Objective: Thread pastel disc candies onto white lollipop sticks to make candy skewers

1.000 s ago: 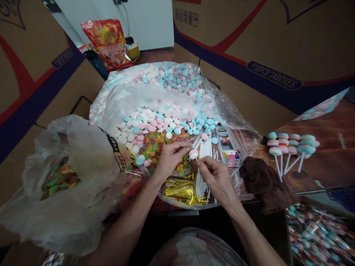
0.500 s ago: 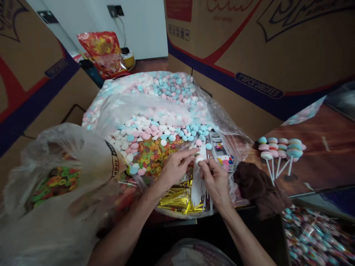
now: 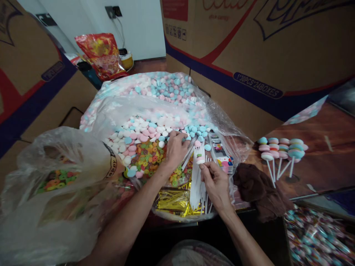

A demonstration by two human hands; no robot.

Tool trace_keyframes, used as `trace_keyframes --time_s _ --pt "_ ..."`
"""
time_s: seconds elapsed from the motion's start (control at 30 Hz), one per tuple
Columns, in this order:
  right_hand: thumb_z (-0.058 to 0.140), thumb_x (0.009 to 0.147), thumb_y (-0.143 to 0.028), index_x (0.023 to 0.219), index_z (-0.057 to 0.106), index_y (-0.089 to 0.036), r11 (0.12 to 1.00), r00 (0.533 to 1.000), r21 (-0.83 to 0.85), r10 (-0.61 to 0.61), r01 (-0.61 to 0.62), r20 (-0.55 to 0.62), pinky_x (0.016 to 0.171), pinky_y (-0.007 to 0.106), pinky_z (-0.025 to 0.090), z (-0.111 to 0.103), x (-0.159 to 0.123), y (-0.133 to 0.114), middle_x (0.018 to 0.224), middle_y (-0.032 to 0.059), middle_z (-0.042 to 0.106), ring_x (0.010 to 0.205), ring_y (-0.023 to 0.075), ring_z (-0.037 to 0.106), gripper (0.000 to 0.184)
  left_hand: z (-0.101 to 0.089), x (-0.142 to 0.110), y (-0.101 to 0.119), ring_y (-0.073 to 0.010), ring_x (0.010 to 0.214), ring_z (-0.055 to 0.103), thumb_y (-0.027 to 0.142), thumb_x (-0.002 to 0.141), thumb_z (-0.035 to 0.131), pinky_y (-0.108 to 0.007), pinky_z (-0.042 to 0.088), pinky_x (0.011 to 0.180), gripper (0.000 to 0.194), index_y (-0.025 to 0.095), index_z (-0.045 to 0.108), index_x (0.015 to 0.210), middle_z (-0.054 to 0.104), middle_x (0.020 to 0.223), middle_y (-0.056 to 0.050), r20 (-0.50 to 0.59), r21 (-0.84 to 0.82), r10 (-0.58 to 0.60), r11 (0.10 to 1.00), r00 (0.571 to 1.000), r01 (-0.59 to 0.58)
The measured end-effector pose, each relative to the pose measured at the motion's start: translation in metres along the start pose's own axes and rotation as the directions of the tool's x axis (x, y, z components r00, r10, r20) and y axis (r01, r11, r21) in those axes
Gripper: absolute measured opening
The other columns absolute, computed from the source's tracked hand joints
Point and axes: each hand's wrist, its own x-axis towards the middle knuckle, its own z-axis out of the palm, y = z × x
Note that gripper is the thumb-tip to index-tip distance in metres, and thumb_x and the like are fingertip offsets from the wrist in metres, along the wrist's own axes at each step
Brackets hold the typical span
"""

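My right hand (image 3: 215, 183) pinches a small stacked candy lollipop (image 3: 199, 158) by its lower end. A white piece sits lowest on it, with pink and a bit of green above. To its left, my left hand (image 3: 176, 149) reaches over the edge of the loose pastel candies (image 3: 146, 131), its curved fingers slightly apart beside blue pieces. Whether its fingertips touch a candy is hard to see. Gummy rings (image 3: 148, 157) lie under and beside the left wrist. White sticks (image 3: 196, 188) lie below the lollipop, with gold twist ties (image 3: 173, 201) next to them.
Finished candy lollipops (image 3: 283, 149) lie on the table at right, near a brown cloth (image 3: 259, 188). A plastic bag of gummy rings (image 3: 59, 179) stands at left. Large cartons (image 3: 249, 55) rise behind. Wrapped sweets (image 3: 318, 236) fill a container at lower right.
My left hand has left the lollipop and moved up and left to the pastel candies. My right hand still holds the lollipop, slightly lower than before.
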Motion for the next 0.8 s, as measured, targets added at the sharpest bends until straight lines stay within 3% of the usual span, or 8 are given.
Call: trace_keyframes --time_s 0.1,0.2,0.27,0.37,0.53,0.7,0.8 --pt "0.054 0.093 -0.039 0.074 0.056 -0.019 1.0 1.0 -0.002 0.01 -0.01 0.009 0.05 0.022 0.033 -0.002 -0.001 0.001 0.055 -0.0056 0.046 0.05 0.0104 0.043 0.028 -0.015 0.001 -0.008 -0.0157 0.071 0.059 0.021 0.078 0.062 -0.029 0.049 0.07 0.013 0.015 0.071 0.086 0.064 0.086 -0.006 -0.004 -0.216 -0.106 0.971 0.994 0.102" --pt "0.054 0.093 -0.04 0.074 0.056 -0.019 1.0 1.0 -0.001 0.006 -0.006 0.017 0.05 0.022 0.032 -0.002 -0.001 0.002 0.056 -0.0055 0.045 0.051 0.0105 0.042 0.028 -0.024 0.007 -0.008 -0.0162 0.063 0.057 0.024 0.078 0.06 -0.027 0.044 0.06 0.011 0.016 0.068 0.076 0.063 0.068 -0.002 0.088 -0.335 -0.195 0.918 0.977 0.213" --pt "0.054 0.093 -0.04 0.075 0.056 -0.019 1.0 1.0 -0.003 0.003 -0.003 0.026 0.05 0.022 0.032 -0.002 -0.001 0.002 0.056 -0.0054 0.045 0.051 0.0106 0.042 0.029 -0.024 0.01 -0.002 -0.017 0.061 0.056 0.023 0.079 0.059 -0.028 0.042 0.059 0.013 0.017 0.067 0.073 0.063 0.065 -0.003 0.128 -0.28 -0.186 0.935 0.974 0.216" --pt "0.053 0.094 -0.04 0.075 0.056 -0.019 1.0 0.999 -0.01 -0.003 0.003 0.035 0.051 0.022 0.033 -0.002 -0.001 0.003 0.057 -0.0056 0.044 0.051 0.0104 0.042 0.028 -0.016 0.008 0.012 -0.0221 0.071 0.059 0.021 0.08 0.059 -0.033 0.044 0.066 0.011 0.017 0.069 0.076 0.066 0.078 -0.009 0.09 -0.034 -0.147 0.988 0.985 0.151" --pt "0.053 0.094 -0.04 0.076 0.056 -0.019 1.0 0.999 -0.007 -0.017 0.017 0.04 0.051 0.022 0.033 -0.001 -0.001 0.005 0.057 -0.0056 0.045 0.052 0.0104 0.042 0.028 -0.004 -0.007 0.027 -0.0307 0.094 0.059 0.018 0.085 0.055 -0.037 0.045 0.071 0.018 0.018 0.068 0.098 0.063 0.096 -0.015 0.075 0.323 -0.055 0.946 0.996 0.028" --pt "0.055 0.091 -0.039 0.085 0.061 -0.017 0.999 1.0 0.035 -0.002 0.002 0.013 0.051 0.023 0.037 -0.001 0.0 0.004 0.058 -0.0044 0.05 0.052 0.0117 0.047 0.024 -0.005 -0.012 0.018 -0.0291 0.097 0.057 0.013 0.084 0.054 -0.036 0.045 0.076 0.022 0.019 0.065 0.101 0.061 0.097 -0.013 0.096 0.291 0.021 0.955 0.995 -0.048" --pt "0.056 0.09 -0.039 0.087 0.062 -0.017 0.998 1.0 0.062 0.02 -0.02 -0.002 0.05 0.023 0.037 -0.001 0.0 0.003 0.058 -0.0041 0.051 0.052 0.0121 0.048 0.023 -0.008 -0.013 0.011 -0.0274 0.095 0.058 0.011 0.083 0.052 -0.036 0.046 0.079 0.034 0.019 0.061 0.114 0.06 0.098 -0.012 0.098 0.233 0.039 0.971 0.994 -0.061"
